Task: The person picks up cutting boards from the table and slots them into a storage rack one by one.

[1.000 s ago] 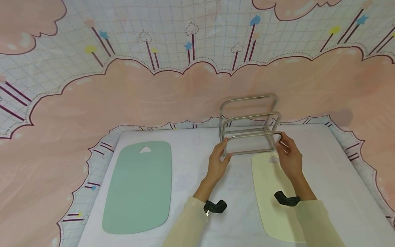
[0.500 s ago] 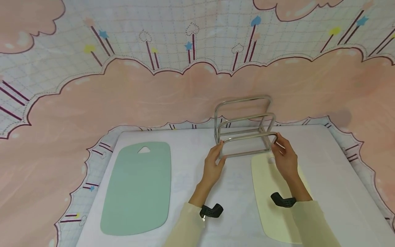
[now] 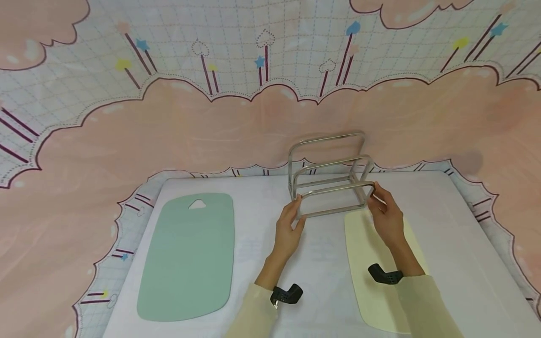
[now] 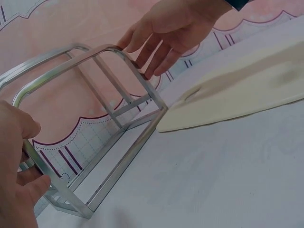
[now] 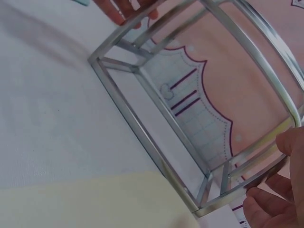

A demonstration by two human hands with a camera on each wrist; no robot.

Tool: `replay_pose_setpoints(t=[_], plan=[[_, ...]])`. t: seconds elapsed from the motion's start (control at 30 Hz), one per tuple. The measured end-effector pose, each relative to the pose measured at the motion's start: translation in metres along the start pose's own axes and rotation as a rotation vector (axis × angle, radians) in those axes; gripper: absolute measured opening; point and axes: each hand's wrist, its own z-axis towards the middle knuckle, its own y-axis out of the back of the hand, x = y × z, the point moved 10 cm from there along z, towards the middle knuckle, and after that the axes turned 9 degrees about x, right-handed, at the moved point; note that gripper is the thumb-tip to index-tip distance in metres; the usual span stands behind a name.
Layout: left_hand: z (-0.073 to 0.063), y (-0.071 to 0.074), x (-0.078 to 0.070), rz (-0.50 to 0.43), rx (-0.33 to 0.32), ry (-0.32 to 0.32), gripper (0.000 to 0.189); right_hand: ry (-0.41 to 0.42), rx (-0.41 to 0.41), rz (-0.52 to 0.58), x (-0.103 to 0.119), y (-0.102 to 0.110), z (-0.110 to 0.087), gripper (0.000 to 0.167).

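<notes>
A silver metal rack (image 3: 334,188) with three upright loops stands at the back of the white table. My left hand (image 3: 289,233) grips its front left upright, thumb and fingers curled round the bar in the left wrist view. On the other side, my right hand (image 3: 386,218) holds the front loop near its upper right corner. The right wrist view shows the right thumb and fingers (image 5: 268,202) on either side of the metal bar. A cream cutting board (image 3: 380,281) lies flat below the right forearm, its top end right by the rack's base.
A green cutting board (image 3: 190,258) with a triangular hole lies flat on the left of the white table (image 3: 262,202). Behind the table hangs a peach and white patterned cloth (image 3: 236,126), close behind the rack. Each wrist wears a black camera band (image 3: 287,294).
The rack has shifted left along the table's back, turning slightly, with both hands moving along on it. Both cutting boards have stayed in place.
</notes>
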Motion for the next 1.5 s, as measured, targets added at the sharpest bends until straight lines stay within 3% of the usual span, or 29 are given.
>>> replay_pose_setpoints(t=[0.3,0.53,0.77,1.0,1.07,1.2,1.5], plan=[[-0.008,0.008,0.001,0.003,-0.021,0.011,0.053,0.019,0.003,0.035,0.008,-0.008,0.0,0.05],[-0.013,0.012,0.0,0.017,-0.02,0.004,0.054,0.026,0.009,0.032,-0.015,-0.014,0.006,0.051],[-0.015,0.013,0.004,0.011,-0.025,-0.006,0.055,0.031,0.011,0.038,-0.019,-0.017,0.008,0.05],[-0.023,0.006,0.04,0.019,-0.051,0.007,0.066,0.027,0.008,0.038,-0.019,-0.022,0.01,0.049],[-0.025,0.005,0.043,0.02,-0.042,0.017,0.07,0.035,0.011,0.036,-0.018,-0.023,0.01,0.049],[-0.027,0.006,0.041,0.049,-0.044,0.007,0.072,0.043,0.005,0.028,-0.016,-0.024,0.01,0.048],[-0.036,0.014,0.036,0.092,-0.131,0.013,0.072,0.031,0.031,0.039,-0.016,-0.033,0.009,0.047]])
